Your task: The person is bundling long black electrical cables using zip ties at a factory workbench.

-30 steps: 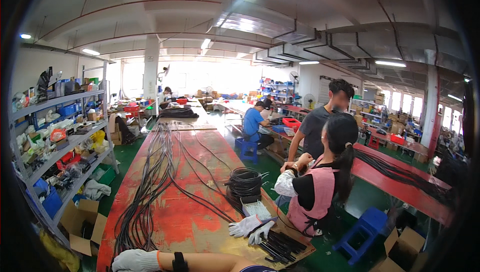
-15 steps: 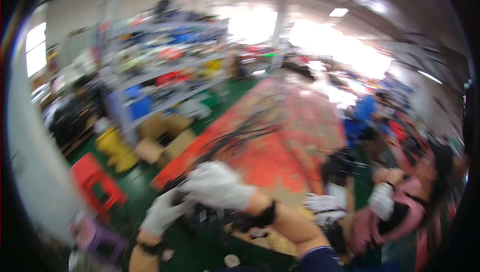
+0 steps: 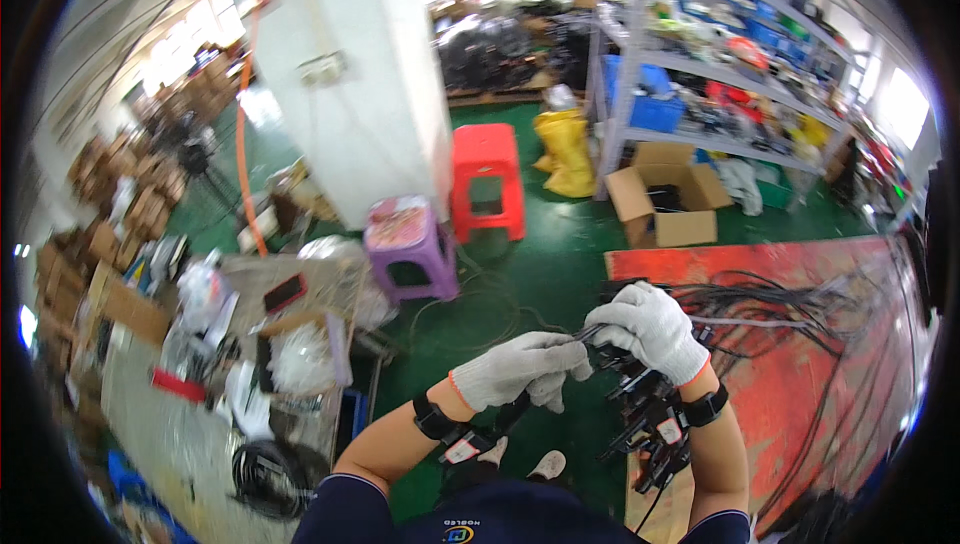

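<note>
Low centre of the frame, the left hand (image 3: 520, 369) and right hand (image 3: 650, 329), both gloved, each grip closed on a bundle of black cables (image 3: 645, 414) beside the red table (image 3: 800, 384).

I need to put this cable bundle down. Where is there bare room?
Bare green floor lies between the purple stool, the red stool and the cardboard box. The orange table at the right is strewn with black cables; the grey bench at the left is cluttered.
</note>
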Available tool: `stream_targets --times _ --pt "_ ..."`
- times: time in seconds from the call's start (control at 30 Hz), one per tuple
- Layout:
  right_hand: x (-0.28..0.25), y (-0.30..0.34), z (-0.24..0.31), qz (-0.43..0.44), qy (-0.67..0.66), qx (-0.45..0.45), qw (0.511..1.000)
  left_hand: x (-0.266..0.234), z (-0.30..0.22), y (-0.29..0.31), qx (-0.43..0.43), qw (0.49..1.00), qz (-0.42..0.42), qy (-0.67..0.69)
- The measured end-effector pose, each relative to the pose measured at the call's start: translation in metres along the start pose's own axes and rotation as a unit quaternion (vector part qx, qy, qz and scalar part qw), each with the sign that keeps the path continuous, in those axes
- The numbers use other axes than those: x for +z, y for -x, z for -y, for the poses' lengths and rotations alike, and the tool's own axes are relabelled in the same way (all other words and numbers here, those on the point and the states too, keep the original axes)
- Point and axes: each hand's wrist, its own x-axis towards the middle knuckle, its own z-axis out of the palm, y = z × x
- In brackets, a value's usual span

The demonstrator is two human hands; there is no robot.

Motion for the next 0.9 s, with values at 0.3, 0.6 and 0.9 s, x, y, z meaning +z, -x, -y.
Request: stream_targets --times 0.3,0.6,0.9 --pt "0.053 -0.056 0.074 -0.041 0.065 -0.095 0.993 -0.017 0.076 0.082 0.198 0.836 -0.366 -0.358" --pt "0.068 -0.093 0.125 -0.018 0.046 -0.176 0.983 -0.02 0.083 0.113 0.257 0.882 -0.365 -0.152" --pt "0.117 -0.17 0.149 -0.049 -0.093 -0.258 0.96 -0.037 0.067 0.171 0.233 0.882 -0.35 0.212"
